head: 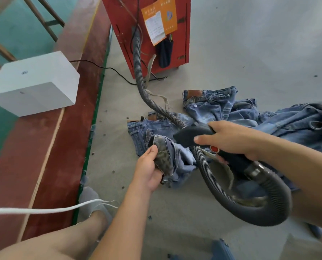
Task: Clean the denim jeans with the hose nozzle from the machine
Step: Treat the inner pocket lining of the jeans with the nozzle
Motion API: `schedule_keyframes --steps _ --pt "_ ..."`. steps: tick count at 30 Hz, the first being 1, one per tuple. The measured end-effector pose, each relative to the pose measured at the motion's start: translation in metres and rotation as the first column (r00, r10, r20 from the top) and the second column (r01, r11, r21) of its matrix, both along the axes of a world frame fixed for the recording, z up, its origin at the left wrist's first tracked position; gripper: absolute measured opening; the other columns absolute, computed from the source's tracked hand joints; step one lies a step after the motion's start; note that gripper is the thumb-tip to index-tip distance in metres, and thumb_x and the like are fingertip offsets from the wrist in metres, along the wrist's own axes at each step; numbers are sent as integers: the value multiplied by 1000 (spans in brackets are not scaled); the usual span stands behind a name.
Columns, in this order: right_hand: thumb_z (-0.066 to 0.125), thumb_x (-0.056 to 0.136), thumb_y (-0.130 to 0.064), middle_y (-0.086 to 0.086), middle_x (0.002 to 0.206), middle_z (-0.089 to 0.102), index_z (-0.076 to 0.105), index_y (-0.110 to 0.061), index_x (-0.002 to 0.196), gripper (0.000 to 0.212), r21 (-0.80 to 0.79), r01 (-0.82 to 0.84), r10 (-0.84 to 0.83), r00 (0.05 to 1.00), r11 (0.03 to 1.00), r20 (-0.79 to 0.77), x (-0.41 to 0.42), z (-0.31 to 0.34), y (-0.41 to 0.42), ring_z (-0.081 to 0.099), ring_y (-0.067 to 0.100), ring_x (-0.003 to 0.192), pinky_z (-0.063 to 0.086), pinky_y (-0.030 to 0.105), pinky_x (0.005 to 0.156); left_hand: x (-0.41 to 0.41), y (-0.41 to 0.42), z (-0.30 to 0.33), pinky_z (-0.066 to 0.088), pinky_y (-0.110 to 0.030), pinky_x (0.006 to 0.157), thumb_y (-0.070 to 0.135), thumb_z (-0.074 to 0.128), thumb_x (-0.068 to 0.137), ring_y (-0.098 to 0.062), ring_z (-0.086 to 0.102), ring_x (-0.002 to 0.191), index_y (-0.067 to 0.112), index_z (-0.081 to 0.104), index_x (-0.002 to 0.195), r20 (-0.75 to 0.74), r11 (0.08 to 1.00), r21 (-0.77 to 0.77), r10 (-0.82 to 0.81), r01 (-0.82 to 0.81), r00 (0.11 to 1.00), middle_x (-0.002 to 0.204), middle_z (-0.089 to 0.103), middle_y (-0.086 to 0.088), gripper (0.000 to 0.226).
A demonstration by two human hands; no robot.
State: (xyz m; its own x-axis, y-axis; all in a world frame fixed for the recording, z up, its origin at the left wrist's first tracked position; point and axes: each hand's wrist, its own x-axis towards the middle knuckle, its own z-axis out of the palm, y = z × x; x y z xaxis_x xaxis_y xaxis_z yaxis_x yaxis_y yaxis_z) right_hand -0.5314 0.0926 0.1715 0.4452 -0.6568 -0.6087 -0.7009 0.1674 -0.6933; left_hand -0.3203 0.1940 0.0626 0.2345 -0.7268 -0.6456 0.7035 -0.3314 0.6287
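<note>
The left hand (pixel 150 166) pinches a dirty, folded-up bit of the blue denim jeans (pixel 167 156), lifting it so the dirt faces up. The right hand (pixel 229 139), at three o'clock from it, wraps its fingers round the black hose nozzle (pixel 189 136) with its grey ribbed hose (pixel 231 201), aiming at that spot. The jeans lie crumpled on the grey floor (pixel 175 212), with the red metal machine (pixel 147 32) at twelve o'clock.

The left hand (pixel 149 169) gripped a folded, dirt-stained part of the denim jeans (pixel 167 156) on the concrete floor (pixel 250 53), while the right hand (pixel 229 141) held the black hose nozzle (pixel 190 135) just beside it. The grey ribbed hose (pixel 139 72) ran back to the red machine (pixel 149 30).
</note>
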Motion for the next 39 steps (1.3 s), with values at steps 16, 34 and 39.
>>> schedule_keyframes --steps 16,34,39 --pt "71 91 -47 -7 56 65 58 -26 96 25 -83 -262 257 964 961 -71 4 -10 19 63 16 45 51 26 45 -3 -11 16 62 -41 56 17 44 111 -29 76 69 1 64 108 -232 965 153 244 -213 941 86 75 -20 26" --pt "72 97 -35 8 65 60 61 -5 105 33 98 215 -225 969 972 101 19 -24 10 59 23 48 53 33 50 -7 0 22 55 -44 92 24 44 111 -31 70 103 -3 67 117 -226 991 125 79 -52 971 104 76 -22 36" --pt "87 84 -27 14 61 62 65 -4 76 33 236 547 -590 786 803 185 17 -30 3 57 24 50 55 37 60 -13 -3 28 60 -39 76 23 48 109 -28 73 90 2 68 119 -95 998 58 10 -5 995 104 76 -17 31"
